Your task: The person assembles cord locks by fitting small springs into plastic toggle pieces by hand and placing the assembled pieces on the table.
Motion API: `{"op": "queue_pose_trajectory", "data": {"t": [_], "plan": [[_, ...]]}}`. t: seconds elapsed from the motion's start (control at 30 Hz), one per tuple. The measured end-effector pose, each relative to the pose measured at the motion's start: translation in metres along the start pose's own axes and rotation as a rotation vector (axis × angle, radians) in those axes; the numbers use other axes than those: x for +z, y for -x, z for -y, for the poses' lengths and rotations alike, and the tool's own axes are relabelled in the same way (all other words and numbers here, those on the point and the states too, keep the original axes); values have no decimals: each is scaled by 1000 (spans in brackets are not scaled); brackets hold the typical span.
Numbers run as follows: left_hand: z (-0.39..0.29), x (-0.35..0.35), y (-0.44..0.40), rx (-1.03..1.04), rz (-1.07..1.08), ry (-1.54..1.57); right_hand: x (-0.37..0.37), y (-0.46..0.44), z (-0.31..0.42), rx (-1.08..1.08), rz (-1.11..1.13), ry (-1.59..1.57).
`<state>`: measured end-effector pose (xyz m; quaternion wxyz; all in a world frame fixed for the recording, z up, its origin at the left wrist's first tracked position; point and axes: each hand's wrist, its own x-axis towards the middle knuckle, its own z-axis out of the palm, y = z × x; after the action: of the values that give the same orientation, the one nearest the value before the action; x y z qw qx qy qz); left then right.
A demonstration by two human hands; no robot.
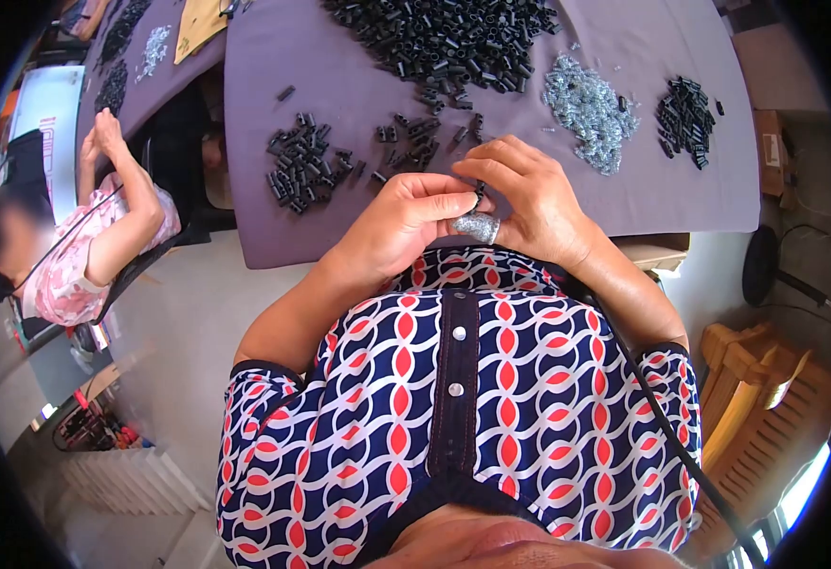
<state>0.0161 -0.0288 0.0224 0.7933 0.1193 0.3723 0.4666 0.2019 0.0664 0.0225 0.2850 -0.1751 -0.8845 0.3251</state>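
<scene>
My left hand (pixel 413 216) is closed, its thumb and forefinger pinching a small black tube (pixel 479 193) over the table's front edge. My right hand (pixel 532 197) meets it there, fingers curled round the same tube. A silvery wrapped cover (pixel 477 226) sits at the tip of what looks like my right thumb. Just beyond my left hand lie a loose pile of black tubes (pixel 303 163) and a smaller scatter of them (pixel 413 142). Past my right hand is a heap of small clear plastic pieces (pixel 591 112).
A large mound of black tubes (pixel 444 38) covers the far middle of the purple-grey tablecloth (pixel 662 204). Another black pile (pixel 686 121) lies at the right. A co-worker in a pink top (pixel 74 275) sits at the left. A wooden chair (pixel 747 389) stands at the right.
</scene>
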Motion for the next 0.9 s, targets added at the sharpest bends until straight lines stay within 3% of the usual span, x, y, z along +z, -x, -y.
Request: {"op": "queue_pose_trajectory", "data": {"t": [0.07,0.37,0.9], "plan": [[1,0,0,-14,8,18,-4,0,2,22,72,43],[-1,9,6,7,-24,-195,-2,2,-2,-75,25,65],[14,1,0,110,-118,-197,1,5,-1,-80,59,113]]}}
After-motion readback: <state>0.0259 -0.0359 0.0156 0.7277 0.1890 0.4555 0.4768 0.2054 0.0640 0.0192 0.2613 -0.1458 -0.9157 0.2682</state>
